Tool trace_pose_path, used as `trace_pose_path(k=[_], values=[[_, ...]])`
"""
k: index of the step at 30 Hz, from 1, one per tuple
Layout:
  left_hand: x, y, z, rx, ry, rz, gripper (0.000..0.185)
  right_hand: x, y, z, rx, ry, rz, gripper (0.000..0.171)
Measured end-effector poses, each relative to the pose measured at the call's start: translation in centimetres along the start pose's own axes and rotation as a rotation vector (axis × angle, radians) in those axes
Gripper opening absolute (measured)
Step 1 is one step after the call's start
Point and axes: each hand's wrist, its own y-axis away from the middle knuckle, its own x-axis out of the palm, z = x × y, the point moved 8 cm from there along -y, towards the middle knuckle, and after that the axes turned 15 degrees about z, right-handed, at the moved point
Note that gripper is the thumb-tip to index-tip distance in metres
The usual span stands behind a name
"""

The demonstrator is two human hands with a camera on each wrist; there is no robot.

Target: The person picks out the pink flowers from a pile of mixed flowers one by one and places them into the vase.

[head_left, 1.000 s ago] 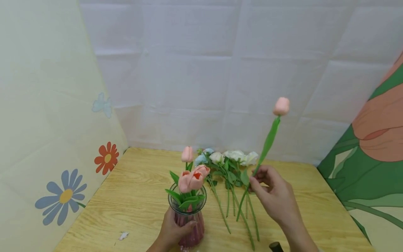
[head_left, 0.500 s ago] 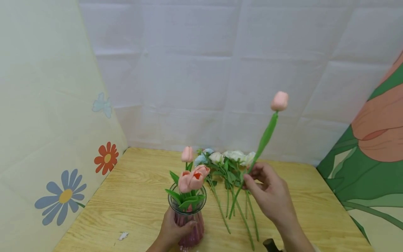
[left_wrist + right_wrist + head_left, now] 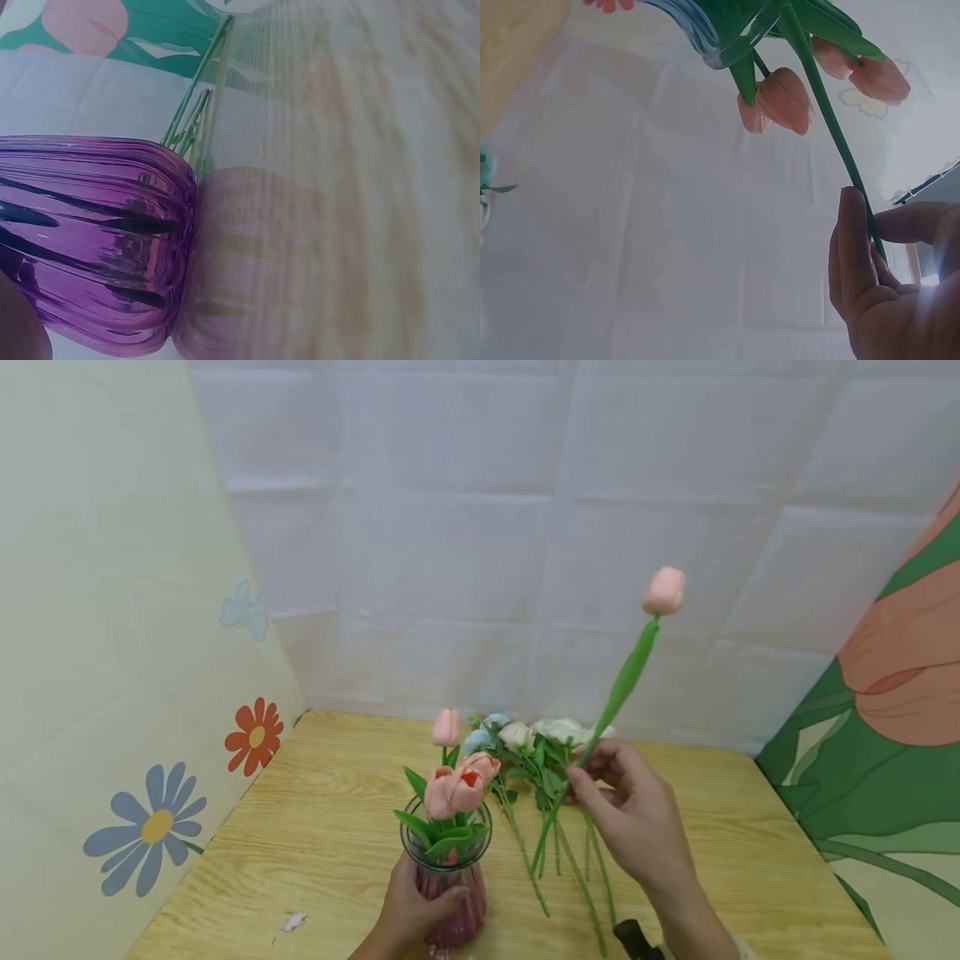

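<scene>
A pink-purple ribbed glass vase [image 3: 457,914] stands near the front of the wooden table, and my left hand [image 3: 408,906] grips its side. Several pink tulips [image 3: 453,789] with green leaves stand in its mouth. To the right of the vase, my right hand [image 3: 637,810] pinches the green stem of a single pink tulip [image 3: 663,591] between thumb and fingers. This tulip leans, bloom up to the right and stem end down to the left. In the right wrist view the pinched stem [image 3: 832,127] runs past the vase rim. The ribbed vase [image 3: 97,240] fills the left wrist view's lower left.
Behind the right hand, white and blue flowers [image 3: 517,737] lie on the table [image 3: 337,793], their stems pointing forward. A white scrap [image 3: 294,921] lies at the front left. Cloth backdrops [image 3: 450,527] enclose the table's back and sides.
My right hand has moved left toward the vase with the tulip, and its bloom has risen slightly. My left hand and the vase have stayed in place.
</scene>
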Motion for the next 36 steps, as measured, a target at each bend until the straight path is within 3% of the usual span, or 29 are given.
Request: trace_pose_path(k=[36], values=[[0.0, 0.0, 0.0, -0.003, -0.001, 0.005, 0.072, 1.6, -1.6, 2.5, -0.132, -0.059, -0.035, 0.015]])
